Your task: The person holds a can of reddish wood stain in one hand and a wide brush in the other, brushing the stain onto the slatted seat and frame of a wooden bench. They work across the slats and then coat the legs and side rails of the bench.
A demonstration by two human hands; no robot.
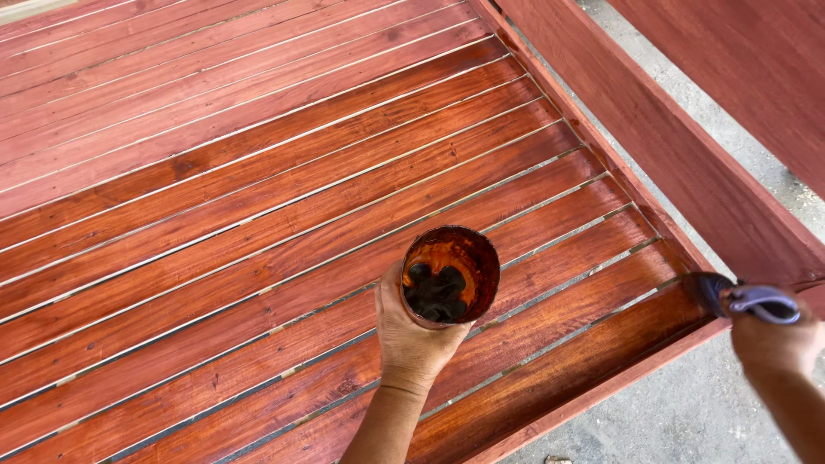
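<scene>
Slats (258, 198): L hand (411, 331) w/ can (451, 275)

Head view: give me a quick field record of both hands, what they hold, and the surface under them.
left hand: grips a round stain-caked can, upright over the slats
can contents: dark liquid, orange-coated inner wall
right hand: holds a purple-handled brush, bristle end at the frame corner
surface: red-brown slatted wooden panel, glossy and wetter-looking near the can
frame: red-brown side rail along the right edge
ground: grey concrete
</scene>
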